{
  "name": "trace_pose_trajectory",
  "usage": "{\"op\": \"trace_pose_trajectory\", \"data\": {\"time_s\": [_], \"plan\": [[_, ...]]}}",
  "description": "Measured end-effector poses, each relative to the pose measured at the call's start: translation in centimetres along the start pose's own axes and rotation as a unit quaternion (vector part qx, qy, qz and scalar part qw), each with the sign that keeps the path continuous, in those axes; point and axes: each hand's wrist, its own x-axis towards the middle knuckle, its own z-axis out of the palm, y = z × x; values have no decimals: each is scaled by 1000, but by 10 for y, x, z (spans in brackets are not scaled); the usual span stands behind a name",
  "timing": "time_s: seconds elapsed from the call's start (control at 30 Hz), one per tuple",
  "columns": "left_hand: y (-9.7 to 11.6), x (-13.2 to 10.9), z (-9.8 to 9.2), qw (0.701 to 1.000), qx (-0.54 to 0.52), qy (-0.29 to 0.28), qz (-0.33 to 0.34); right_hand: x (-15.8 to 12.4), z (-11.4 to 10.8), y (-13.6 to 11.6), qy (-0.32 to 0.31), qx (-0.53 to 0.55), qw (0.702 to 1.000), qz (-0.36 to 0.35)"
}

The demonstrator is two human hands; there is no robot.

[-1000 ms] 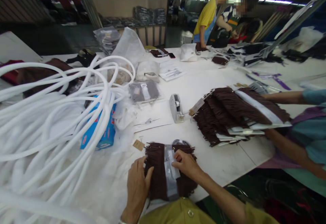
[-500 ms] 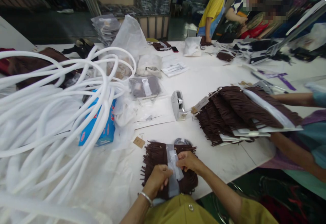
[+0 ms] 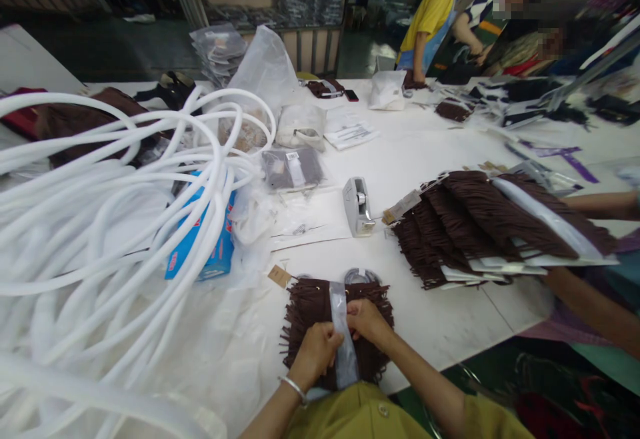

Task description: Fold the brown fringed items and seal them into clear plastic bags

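Note:
A dark brown fringed bag lies flat on the table in front of me. Down its middle runs a translucent plastic strip. My left hand, with a bangle at the wrist, is closed with thumb and finger pinching the left edge of the strip. On the opposite edge my right hand pinches too, its fingertips partly hidden. A brown paper tag sticks out past the bag's top left corner, and a grey coiled strap shows at the top right.
A tape dispenser stands beyond the bag. White tubing loops over the left side, partly covering a blue box. To the right, a co-worker's arms reach around a stack of fringed bags. Bagged goods lie farther back.
The strip, whose loose end was crumpled between my hands, now lies smooth and straight along the bag. Both hands stay close to its edges. The whole view has shifted slightly.

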Motion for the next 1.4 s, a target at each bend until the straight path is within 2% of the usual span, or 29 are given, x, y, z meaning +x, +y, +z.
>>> {"op": "trace_pose_trajectory", "data": {"time_s": [0.13,0.3,0.53,0.67,0.7,0.77,0.83,0.87,0.9,0.97,1.03,1.13,1.2,1.27,1.4], "plan": [[5,0,-4,989,133,70,11,0,-3,-3,-53,37,998,3],[11,-2,-9,969,233,79,21,-3,-1,0,-59,66,996,-17],[8,-3,-4,961,263,70,47,11,19,7,28,-92,992,-76],[12,-7,-19,966,247,62,53,7,6,-9,41,-215,972,-81],[11,-9,-27,967,236,74,56,5,-1,-18,45,-247,964,-81],[5,-13,-49,965,203,150,70,1,-17,-39,58,-304,947,-90],[-9,-15,-72,952,152,255,74,1,-29,-63,66,-349,926,-126],[-18,-16,-81,948,120,287,63,3,-33,-73,62,-372,914,-152],[-28,-15,-88,950,91,296,42,7,-34,-82,49,-397,899,-179],[-44,-9,-95,965,50,257,-9,17,-30,-94,5,-457,863,-217],[-54,-1,-95,978,21,205,-27,29,-19,-99,-41,-521,821,-230],[-52,13,-89,987,-37,157,9,42,-4,-101,-87,-599,763,-229],[-45,18,-88,987,-91,127,44,44,1,-101,-105,-631,734,-226],[-39,15,-89,982,-142,98,73,38,-1,-102,-119,-644,720,-229],[-37,-9,-87,965,-227,44,126,6,-14,-98,-127,-633,722,-248]]}}
